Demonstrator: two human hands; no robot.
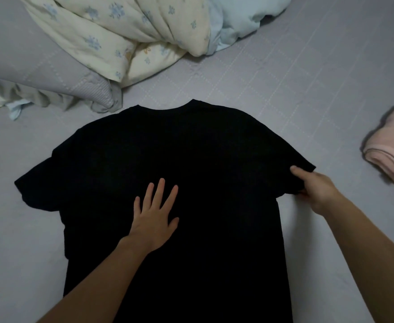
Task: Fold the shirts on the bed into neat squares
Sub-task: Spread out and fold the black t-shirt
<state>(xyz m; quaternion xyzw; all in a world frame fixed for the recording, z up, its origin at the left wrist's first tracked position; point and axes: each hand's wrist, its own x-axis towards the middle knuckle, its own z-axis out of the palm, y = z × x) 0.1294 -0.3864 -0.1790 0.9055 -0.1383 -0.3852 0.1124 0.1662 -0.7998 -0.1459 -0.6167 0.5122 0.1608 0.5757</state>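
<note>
Two hands working: left hand (153, 216) is lying flat, fingers spread, pinning the black shirt (168, 159) spread on the bed (284, 89); right hand (317, 191) is pinching the right sleeve (294, 164), likely to fold inward.

My one head-worn camera looks steeply down, close over the grey quilted bed (284, 73), facing its far rumpled bedding.

Black shirt (191, 159) hem beyond bottom edge
</note>
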